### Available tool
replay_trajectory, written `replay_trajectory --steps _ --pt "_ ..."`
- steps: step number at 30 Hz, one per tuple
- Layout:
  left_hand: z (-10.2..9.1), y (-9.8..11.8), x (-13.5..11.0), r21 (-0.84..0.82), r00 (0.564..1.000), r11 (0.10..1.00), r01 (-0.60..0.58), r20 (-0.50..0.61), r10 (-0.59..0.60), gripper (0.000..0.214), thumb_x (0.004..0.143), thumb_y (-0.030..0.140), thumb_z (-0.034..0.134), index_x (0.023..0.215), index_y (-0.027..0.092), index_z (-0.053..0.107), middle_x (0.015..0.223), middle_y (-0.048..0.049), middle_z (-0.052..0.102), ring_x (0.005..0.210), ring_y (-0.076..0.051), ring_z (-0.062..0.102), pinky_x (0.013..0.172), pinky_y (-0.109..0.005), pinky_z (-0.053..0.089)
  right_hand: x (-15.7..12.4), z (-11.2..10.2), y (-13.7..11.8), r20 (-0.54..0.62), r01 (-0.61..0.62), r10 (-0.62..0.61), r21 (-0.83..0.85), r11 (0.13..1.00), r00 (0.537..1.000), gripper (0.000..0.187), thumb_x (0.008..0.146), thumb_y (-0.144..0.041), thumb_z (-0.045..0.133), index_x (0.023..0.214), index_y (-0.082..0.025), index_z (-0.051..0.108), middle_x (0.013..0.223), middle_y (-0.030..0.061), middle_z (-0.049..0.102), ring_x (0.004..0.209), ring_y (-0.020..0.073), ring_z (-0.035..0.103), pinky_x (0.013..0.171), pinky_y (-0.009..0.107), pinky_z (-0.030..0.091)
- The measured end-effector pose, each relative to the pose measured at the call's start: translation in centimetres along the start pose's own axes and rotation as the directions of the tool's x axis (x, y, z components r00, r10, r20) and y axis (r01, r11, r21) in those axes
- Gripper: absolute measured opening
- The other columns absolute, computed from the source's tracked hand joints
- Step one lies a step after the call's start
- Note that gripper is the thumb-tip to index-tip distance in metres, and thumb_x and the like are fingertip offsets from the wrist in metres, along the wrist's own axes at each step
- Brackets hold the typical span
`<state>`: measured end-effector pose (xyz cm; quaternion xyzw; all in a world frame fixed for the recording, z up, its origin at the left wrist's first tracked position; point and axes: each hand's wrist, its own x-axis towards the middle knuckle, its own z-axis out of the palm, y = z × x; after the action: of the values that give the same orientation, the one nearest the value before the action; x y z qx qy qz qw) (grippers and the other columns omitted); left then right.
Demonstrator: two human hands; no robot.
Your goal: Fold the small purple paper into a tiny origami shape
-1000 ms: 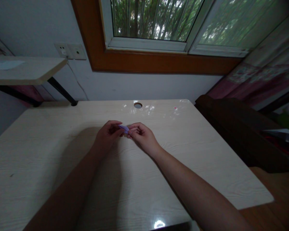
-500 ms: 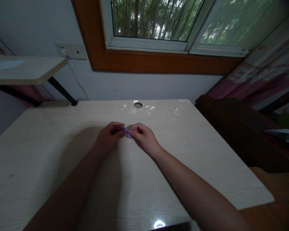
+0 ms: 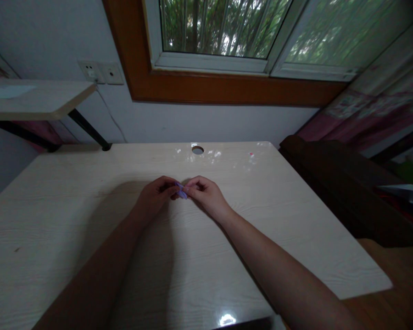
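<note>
Dim room, grey light coming through a sliding window (image 3: 213, 30) with greenery showing behind the glass; brown wooden frame (image 3: 206, 89) running below and beside it. A patterned curtain (image 3: 365, 114) is hanging to the right, a dark brown piece of furniture (image 3: 323, 169) sitting below it, off the tabletop's right edge. The pale wood-grain tabletop (image 3: 271, 211) is lying with its far edge along the wall. At its far left corner a shelf (image 3: 37, 101) is standing on black legs; a cord (image 3: 112, 117) is running down the wall from the sockets (image 3: 101, 73) behind. A round hole (image 3: 198, 150) is sitting close by the far edge, and a tiny red spot (image 3: 251, 154) is showing near the far right corner. I am watching two bare hands meeting over the tabletop, on the far-edge side of its middle, short of the hole. Between their fingertips a small purple piece (image 3: 182, 194) is being held; its exact shape I am not making out. The left hand (image 3: 154, 193) is pinching it between thumb and curled fingers. The right hand (image 3: 207, 195) is gripping its other side, thumb on top, fingers bending under.
</note>
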<state>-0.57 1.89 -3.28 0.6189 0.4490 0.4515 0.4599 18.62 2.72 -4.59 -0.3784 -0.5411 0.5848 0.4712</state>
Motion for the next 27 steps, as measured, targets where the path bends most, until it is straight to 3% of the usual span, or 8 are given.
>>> replay_trajectory --steps 8,14,27 --pt "0.0 -0.25 0.04 -0.095 1.0 0.995 0.002 0.013 -0.001 0.025 0.079 0.033 0.073 0.098 0.018 0.065 0.074 -0.0002 0.07 0.062 -0.014 0.066 0.061 -0.026 0.055 0.12 0.16 -0.22 0.025 -0.015 0.013 0.078 0.997 1.0 0.025 0.07 -0.032 0.081 0.079 -0.018 0.063 0.073 -0.0004 0.066 0.063 0.0108 0.057 0.064 0.027 0.043" --pt "0.04 0.5 -0.21 -0.119 0.998 0.992 0.03 0.053 -0.024 0.021 0.08 0.033 0.071 0.091 0.017 0.061 0.066 0.0003 0.069 0.06 -0.015 0.067 0.061 -0.027 0.054 0.14 -0.1 -0.3 0.043 0.015 -0.02 0.126 0.992 0.999 0.022 0.071 -0.028 0.081 0.08 -0.018 0.064 0.076 -0.0005 0.066 0.068 0.0108 0.058 0.067 0.027 0.043" --pt "0.12 -0.21 -0.29 -0.134 0.996 0.991 0.015 0.089 -0.003 0.026 0.08 0.034 0.074 0.094 0.018 0.06 0.072 -0.0009 0.072 0.063 -0.016 0.07 0.062 -0.027 0.056 -0.29 0.16 -0.87 0.054 0.009 -0.014 0.088 0.996 0.998 0.016 0.076 -0.028 0.077 0.084 -0.018 0.067 0.073 -0.0009 0.066 0.066 0.0116 0.059 0.066 0.028 0.045"
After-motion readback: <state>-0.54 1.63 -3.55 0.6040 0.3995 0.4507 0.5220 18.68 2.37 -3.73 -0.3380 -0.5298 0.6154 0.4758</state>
